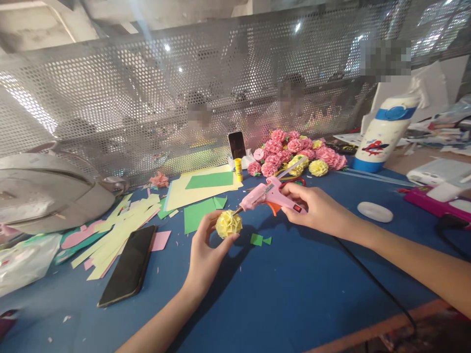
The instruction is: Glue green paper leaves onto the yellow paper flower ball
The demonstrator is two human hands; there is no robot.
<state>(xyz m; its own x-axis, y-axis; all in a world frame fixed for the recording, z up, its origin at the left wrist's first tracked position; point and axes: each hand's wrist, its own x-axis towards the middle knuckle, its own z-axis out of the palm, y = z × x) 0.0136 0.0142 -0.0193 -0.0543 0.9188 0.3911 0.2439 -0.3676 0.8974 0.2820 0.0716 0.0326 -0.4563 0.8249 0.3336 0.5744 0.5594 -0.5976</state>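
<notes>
The left hand [208,250] pinches the yellow paper flower [228,224] above the blue table [290,294], and the right hand [309,206] holds the pink glue gun [257,194] with its tip touching or just beside the flower, so steady hands and skin kept off that maybe-hot tip seem best.

Gray bkpk [55,184] L, blk phone [128,267] flat nr it; wht/blue btl [384,132], pwr strip [417,198] R.

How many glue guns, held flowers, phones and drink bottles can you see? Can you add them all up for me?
Glue gun: 1
Held flower: 1
Phones: 2
Drink bottle: 1
Total: 5
</notes>
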